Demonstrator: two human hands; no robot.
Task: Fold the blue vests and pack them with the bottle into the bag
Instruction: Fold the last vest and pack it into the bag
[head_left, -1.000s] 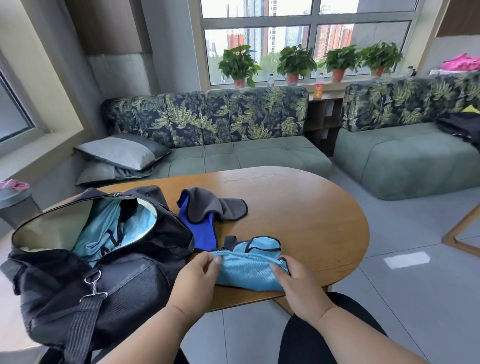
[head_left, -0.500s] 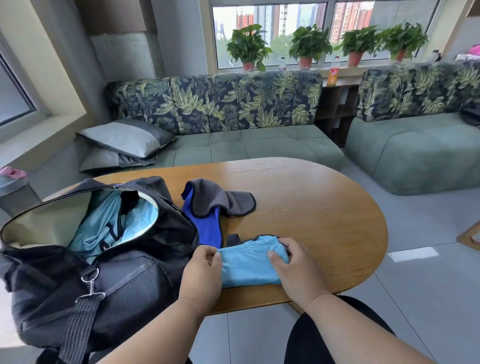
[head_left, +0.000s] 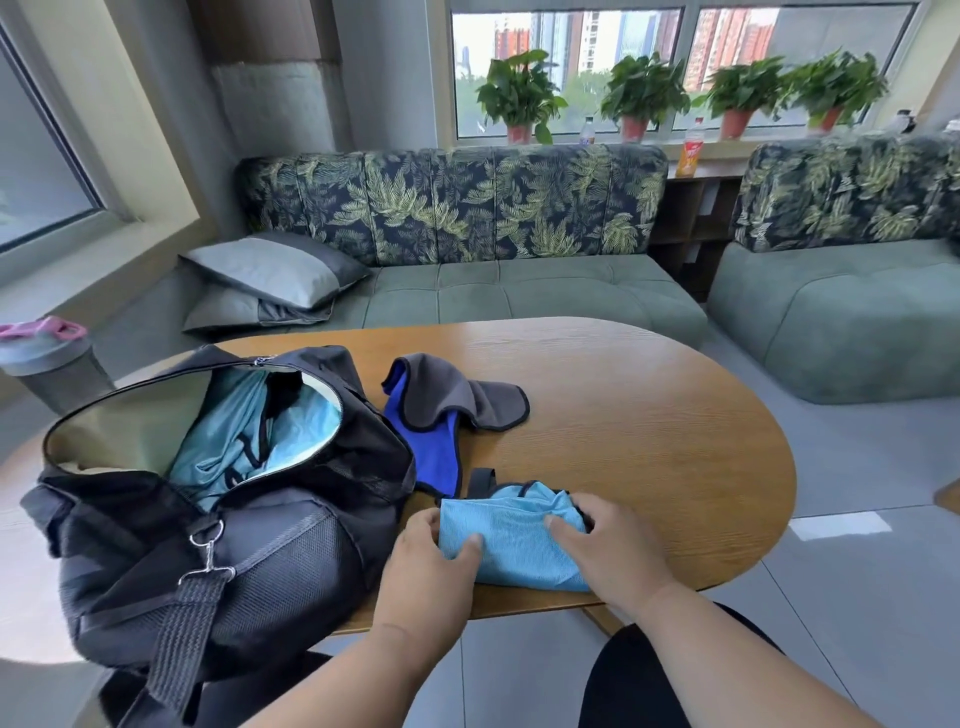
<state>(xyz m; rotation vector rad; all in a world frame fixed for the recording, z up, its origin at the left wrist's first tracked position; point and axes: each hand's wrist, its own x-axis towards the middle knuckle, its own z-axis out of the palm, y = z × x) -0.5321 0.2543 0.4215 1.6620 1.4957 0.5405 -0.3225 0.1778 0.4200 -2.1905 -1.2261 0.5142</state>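
A folded light blue vest lies near the front edge of the wooden table. My left hand pinches its left edge with the thumb on top. My right hand grips the bunched right end. A dark blue and grey vest lies unfolded behind it. To the left stands the open black bag, with light blue cloth inside it. A grey bottle with a pink lid stands at the far left.
Green sofas with leaf-print backs run behind and to the right of the table. Grey cushions lie on the left sofa. Potted plants and drink bottles line the window sill. My dark-clad knee is below the table edge.
Both hands have gathered the light blue vest into a tighter fold, the right hand closing over its right end. The view has tilted down and shifted left.
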